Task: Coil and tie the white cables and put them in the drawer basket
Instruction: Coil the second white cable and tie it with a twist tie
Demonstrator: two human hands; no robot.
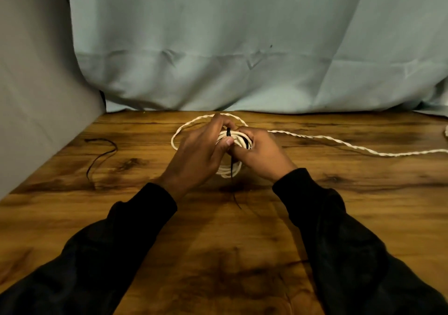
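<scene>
Both hands meet over a small coil of white twisted cable (230,167), held just above the brown wood-grain desk (218,254) near its far middle. Left hand (198,154) has its grip clamped on the coil's left side, fingers curled over the top and the thumb pressed against the front of the loops. Right hand (260,152) has its grip closed on the coil's right side, fingers wrapped round the strands. Between the two hands a thin black tie string (232,162) crosses the bundle near the top and hangs down in front of it, its loose end trailing onto the desk toward the person. Whether a knot is made cannot be told, since the fingers cover that spot.

One wide loop of the same white cable arcs on the desk behind the hands, and a long free run of it (351,145) stretches away to the right, lying on the wood and reaching the right edge of the view.

A second thin black string (103,154) lies by itself on the desk well to the left, bent in a loose curve.

Black long sleeves (339,230) cover both forearms. A pale blue-green cloth backdrop (230,48) hangs behind the desk, with a grey panel (29,96) at the left.
</scene>
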